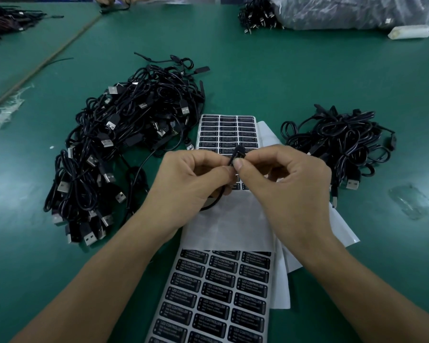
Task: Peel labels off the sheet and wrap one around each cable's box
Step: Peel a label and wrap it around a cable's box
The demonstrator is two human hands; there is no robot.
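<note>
Both hands meet over the middle of the green counter (270,78). The left hand (191,181) and the right hand (285,184) pinch a small black box (238,154) between them. The fingers (209,161) of each hand are curled, and the right thumb (238,165) presses against the box's near end. Whether a label already sits on the box cannot be told.

The box's cable (214,203) loops down from under the left palm and lies across the sheet (229,229). The sheet is a long white strip that runs from the near edge away under the hands. Black labels (218,293) printed "LED CONTROLLER" fill its near part and more fill its far end. The stretch just below the hands is bare backing. Loose white backing sheets (342,226) fan out to the right of the strip.

A large tangle of black USB cables, the left pile (124,144), lies just beside the sheet. A smaller right pile (339,147) lies on the other side. At the far edge there is a clear plastic bag (357,11) of dark cables. Near the bag lie a loose bundle (258,16) and a white roll (409,32).
</note>
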